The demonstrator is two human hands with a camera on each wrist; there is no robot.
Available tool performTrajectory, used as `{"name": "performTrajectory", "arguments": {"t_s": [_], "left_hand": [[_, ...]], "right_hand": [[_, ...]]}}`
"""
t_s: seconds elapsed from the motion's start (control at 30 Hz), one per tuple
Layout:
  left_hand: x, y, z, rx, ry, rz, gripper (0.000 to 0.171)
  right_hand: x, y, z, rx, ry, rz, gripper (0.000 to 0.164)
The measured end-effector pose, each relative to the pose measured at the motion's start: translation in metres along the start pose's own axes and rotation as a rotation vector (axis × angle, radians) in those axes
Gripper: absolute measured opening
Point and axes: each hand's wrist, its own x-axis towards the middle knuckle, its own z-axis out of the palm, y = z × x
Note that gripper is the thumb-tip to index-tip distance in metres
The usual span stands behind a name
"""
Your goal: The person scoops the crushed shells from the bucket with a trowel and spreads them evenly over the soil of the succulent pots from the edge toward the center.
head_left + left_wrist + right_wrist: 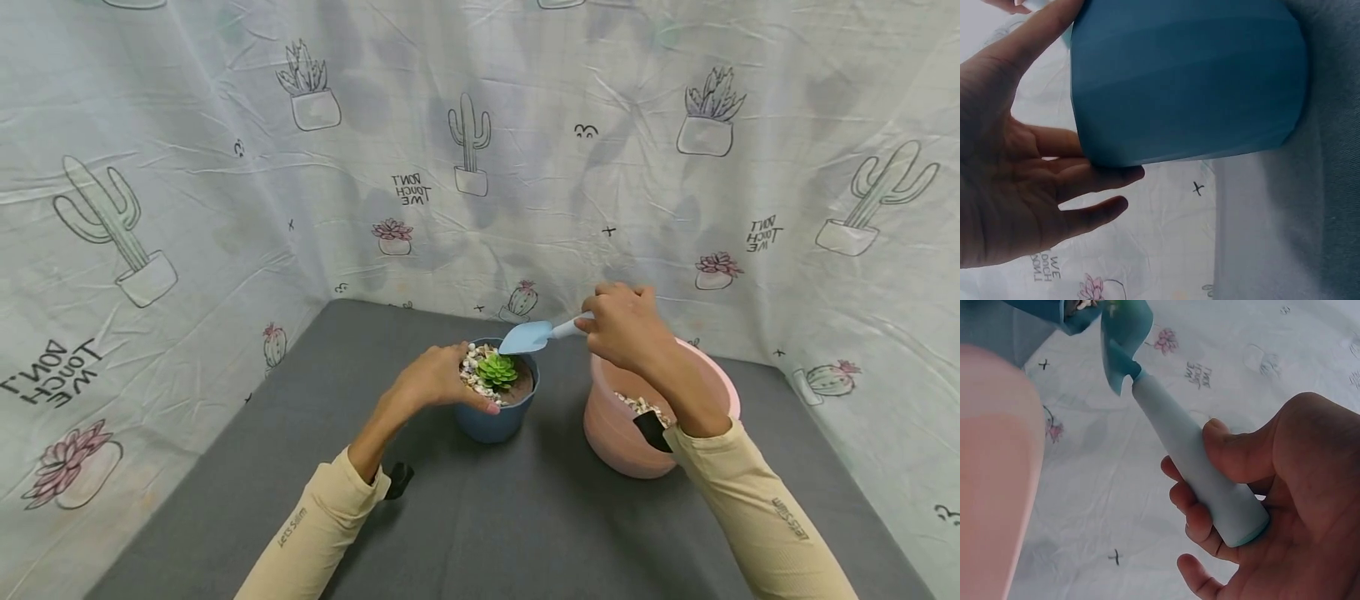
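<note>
My left hand [429,380] holds the blue flower pot [491,425] at its left side, thumb near the front rim. In the left wrist view its fingers spread around the pot wall [1191,81]. A green succulent [497,371] stands in the pot, with pale pebbles [472,377] on its left and brown soil showing on its right. My right hand [618,323] grips a small light-blue trowel [525,337] by its pale handle [1188,453], the thumb laid along it. The blade reaches over the pot's back rim, close above the succulent.
A larger pink pot [618,437] with pebbles [643,407] inside stands to the right, beneath my right forearm. Both pots are on a dark grey tabletop [300,442]. A pale sheet [525,167] printed with cacti hangs behind and at both sides.
</note>
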Motion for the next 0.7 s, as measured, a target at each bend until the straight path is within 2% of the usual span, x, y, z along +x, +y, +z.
{"name": "performTrajectory", "arguments": {"t_s": [0.2, 0.3, 0.37, 0.47, 0.53, 0.6, 0.7], "left_hand": [[-0.009, 0.014, 0.012, 0.041, 0.135, -0.057, 0.124], [-0.014, 0.022, 0.017, 0.136, 0.200, -0.071, 0.120], [-0.015, 0.028, 0.020, 0.197, 0.217, -0.066, 0.111], [-0.014, 0.036, 0.017, 0.225, 0.188, -0.059, 0.106], [-0.012, 0.042, 0.012, 0.211, 0.160, -0.040, 0.110], [-0.009, 0.051, 0.007, 0.179, 0.137, 0.012, 0.116], [-0.001, 0.071, 0.006, 0.127, 0.112, 0.140, 0.117]], "right_hand": [[-0.021, 0.020, -0.011, 0.103, 0.065, 0.008, 0.017], [-0.038, 0.036, -0.016, 0.111, 0.129, -0.018, 0.015], [-0.052, 0.051, -0.021, 0.086, 0.198, -0.030, 0.012], [-0.074, 0.077, -0.028, 0.060, 0.289, -0.044, 0.008], [-0.088, 0.094, -0.034, 0.063, 0.311, -0.037, 0.008], [-0.100, 0.110, -0.039, 0.048, 0.305, -0.030, 0.009], [-0.112, 0.127, -0.042, -0.013, 0.271, 0.000, 0.011]]}}
